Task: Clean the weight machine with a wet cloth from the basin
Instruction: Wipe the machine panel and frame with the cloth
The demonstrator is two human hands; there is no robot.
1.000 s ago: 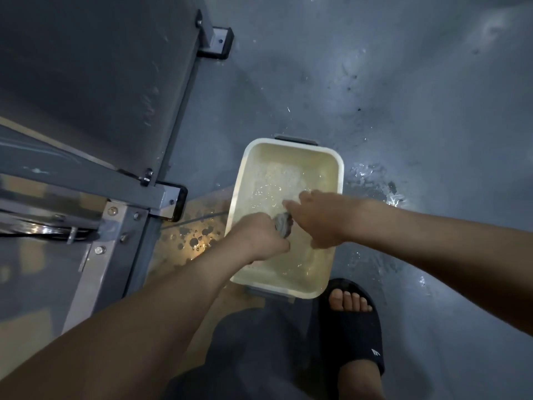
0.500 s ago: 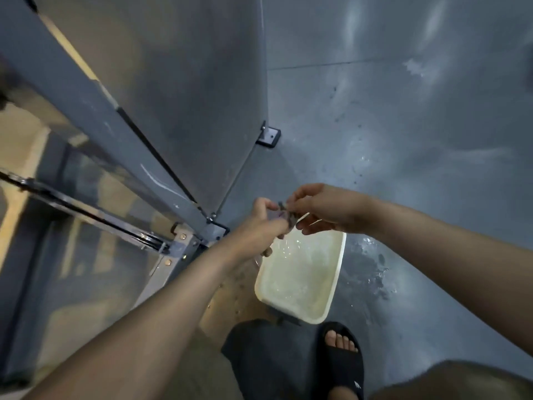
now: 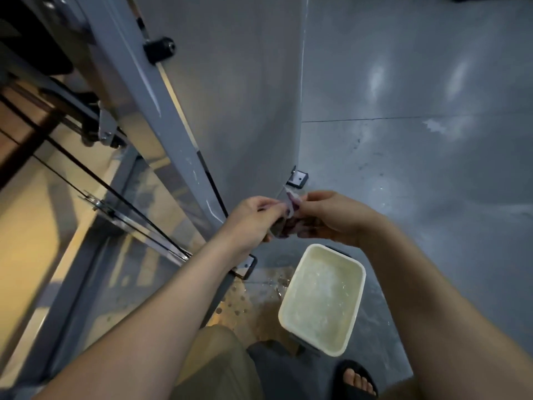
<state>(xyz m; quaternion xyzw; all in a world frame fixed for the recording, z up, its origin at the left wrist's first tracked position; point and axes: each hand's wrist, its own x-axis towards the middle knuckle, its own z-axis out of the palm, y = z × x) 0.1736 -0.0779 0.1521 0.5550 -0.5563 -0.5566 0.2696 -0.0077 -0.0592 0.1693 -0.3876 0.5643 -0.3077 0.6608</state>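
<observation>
A small dark wet cloth (image 3: 290, 223) is stretched between my two hands, well above the floor. My left hand (image 3: 251, 219) pinches its left edge and my right hand (image 3: 331, 217) pinches its right edge. Below them on the floor stands the cream rectangular basin (image 3: 357, 319) with shallow water in it. The grey weight machine fills the left side, with its slanted frame bar (image 3: 161, 122) and a large grey panel (image 3: 245, 90) just beyond my hands.
Black cables (image 3: 86, 174) and a bracket run across the machine on the left. Bolted feet (image 3: 298, 178) stand on the wet grey floor (image 3: 432, 197). My sandalled foot (image 3: 356, 381) is near the basin's front corner.
Both hands have lifted the cloth out of the basin and risen away from it, spreading the cloth between them. The view has tilted up along the machine.
</observation>
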